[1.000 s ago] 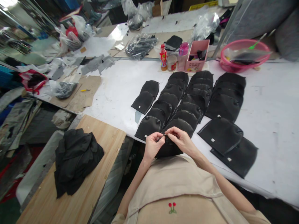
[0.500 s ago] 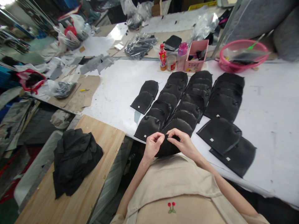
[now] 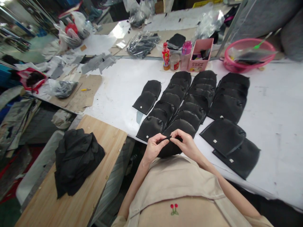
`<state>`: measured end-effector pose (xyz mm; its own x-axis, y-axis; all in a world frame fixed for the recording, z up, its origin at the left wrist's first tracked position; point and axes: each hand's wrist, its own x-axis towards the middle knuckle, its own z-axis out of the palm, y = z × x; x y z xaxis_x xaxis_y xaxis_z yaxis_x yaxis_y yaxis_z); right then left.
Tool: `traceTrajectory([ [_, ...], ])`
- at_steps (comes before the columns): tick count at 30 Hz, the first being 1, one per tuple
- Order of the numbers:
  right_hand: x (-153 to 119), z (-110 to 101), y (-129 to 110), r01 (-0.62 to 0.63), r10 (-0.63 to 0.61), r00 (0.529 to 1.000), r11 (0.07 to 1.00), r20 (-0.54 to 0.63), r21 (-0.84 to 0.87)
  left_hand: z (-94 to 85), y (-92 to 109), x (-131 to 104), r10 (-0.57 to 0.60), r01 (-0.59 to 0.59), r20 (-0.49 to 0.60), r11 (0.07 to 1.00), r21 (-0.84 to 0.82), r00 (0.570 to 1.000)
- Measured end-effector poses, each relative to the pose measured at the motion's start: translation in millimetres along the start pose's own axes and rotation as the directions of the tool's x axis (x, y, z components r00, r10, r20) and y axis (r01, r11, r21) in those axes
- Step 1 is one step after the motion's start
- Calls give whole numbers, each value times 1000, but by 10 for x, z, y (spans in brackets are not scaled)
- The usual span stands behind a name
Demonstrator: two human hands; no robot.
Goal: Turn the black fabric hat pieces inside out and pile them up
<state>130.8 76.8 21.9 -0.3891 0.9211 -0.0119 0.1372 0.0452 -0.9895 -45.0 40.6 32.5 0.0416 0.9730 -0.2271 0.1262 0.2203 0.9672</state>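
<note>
Both hands pinch the upper edge of one black leather-like piece (image 3: 169, 149) close to my apron. My left hand (image 3: 155, 146) is closed on that edge, thumb against fingers. A short way to the right, my right hand (image 3: 184, 142) is closed on the same edge. My hands and the apron partly hide the piece. Overlapping rows of similar black curved pieces (image 3: 182, 108) lie just beyond. To the right, two more black pieces (image 3: 223, 135) overlap, each bearing a small white square.
A wooden board (image 3: 111, 138) with crumpled black cloth (image 3: 78, 160) stands at the left. Along the back of the white table (image 3: 272, 126) are a red-capped bottle (image 3: 166, 56), a jar (image 3: 174, 62), a pink box (image 3: 201, 55) and a pink basin (image 3: 248, 67).
My left fingers have flattened and shifted slightly along the black piece's edge, with the thumb now pointing toward the right hand. My right hand has barely moved. The rows of pieces stay put.
</note>
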Motion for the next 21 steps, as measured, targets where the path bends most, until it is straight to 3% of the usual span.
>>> traceTrajectory([
  [7, 27, 7, -70, 128, -122, 988, 989, 92, -68, -111, 98, 44, -63, 67, 106, 997, -35, 992],
  [13, 16, -203, 19, 162, -151, 985, 976, 85, -145, -298, 18, -2, -146, 139, -15, 968, -209, 989],
  [21, 7, -180, 110, 40, -38, 999, 995, -26, 89, -277, -80, -11, -88, 67, -114, 983, -172, 990],
])
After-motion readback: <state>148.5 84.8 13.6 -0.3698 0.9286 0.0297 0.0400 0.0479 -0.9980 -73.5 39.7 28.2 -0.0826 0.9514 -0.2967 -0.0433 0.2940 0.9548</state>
